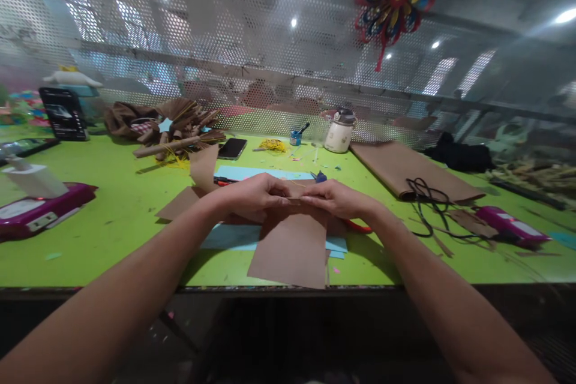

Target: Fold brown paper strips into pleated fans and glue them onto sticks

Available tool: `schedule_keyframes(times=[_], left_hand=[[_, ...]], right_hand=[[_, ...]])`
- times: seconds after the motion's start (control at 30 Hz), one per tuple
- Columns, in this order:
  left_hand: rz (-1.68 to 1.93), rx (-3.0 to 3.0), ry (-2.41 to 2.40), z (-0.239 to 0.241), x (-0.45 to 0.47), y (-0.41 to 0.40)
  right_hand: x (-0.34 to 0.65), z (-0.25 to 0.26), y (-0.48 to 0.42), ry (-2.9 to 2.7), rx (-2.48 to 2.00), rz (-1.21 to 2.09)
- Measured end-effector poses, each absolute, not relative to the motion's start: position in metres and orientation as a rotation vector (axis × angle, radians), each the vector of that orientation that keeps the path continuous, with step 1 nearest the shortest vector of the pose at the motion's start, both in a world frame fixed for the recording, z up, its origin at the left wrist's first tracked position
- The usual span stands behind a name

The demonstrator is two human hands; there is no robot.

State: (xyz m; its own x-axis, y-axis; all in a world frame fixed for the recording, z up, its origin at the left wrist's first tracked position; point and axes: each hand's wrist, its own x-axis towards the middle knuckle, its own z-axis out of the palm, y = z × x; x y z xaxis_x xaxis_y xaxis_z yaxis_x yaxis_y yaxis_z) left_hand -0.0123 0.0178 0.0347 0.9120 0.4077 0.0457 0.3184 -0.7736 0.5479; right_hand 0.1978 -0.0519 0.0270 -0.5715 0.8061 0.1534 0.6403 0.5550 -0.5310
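Between my two hands is a sheet of brown paper, its near end hanging toward the table's front edge. My left hand pinches the far edge, which looks folded or rolled over. My right hand grips the same edge a little to the right, thumb and fingers together. Under the brown sheet lie pieces of light blue paper. More brown paper sticks out left of my left hand. Beyond my hands a dark blue object and a black and red tool are partly hidden.
A bundle of rolled brown paper, a phone, yellow strands, a blue jar and a white bottle stand farther back. Large folded brown paper and a black cord lie right. A purple power strip sits left.
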Motion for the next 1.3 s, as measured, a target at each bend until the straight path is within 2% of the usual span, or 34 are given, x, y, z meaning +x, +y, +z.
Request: schedule_keyframes(times=[0.27, 0.57, 0.77, 0.9, 1.0, 1.13, 1.3], left_hand=[[0.282, 2.527, 0.634, 0.035, -0.011, 0.013], [0.221, 2.494, 0.695, 0.041, -0.016, 0.017], [0.269, 2.372, 0.549, 0.049, -0.021, 0.017], [0.339, 2.093, 0.504, 0.046, -0.021, 0.017], [0.35, 1.858, 0.485, 0.042, -0.019, 0.013], [0.267, 1.631, 0.438, 0.039, -0.013, 0.001], [0.183, 1.53, 0.376, 0.035, -0.009, -0.006]], right_hand=[[0.193, 0.027, -0.054, -2.426, -1.131, 0.472], [0.195, 0.033, -0.054, -2.391, -1.231, 0.546], [0.207, 0.032, -0.052, -2.159, -1.208, 0.804], [0.214, 0.029, -0.049, -1.743, -1.192, 0.954], [0.214, 0.029, -0.05, -1.534, -1.022, 1.098], [0.204, 0.029, -0.058, -1.688, -0.847, 1.269], [0.196, 0.029, -0.061, -1.758, -0.749, 1.158]])
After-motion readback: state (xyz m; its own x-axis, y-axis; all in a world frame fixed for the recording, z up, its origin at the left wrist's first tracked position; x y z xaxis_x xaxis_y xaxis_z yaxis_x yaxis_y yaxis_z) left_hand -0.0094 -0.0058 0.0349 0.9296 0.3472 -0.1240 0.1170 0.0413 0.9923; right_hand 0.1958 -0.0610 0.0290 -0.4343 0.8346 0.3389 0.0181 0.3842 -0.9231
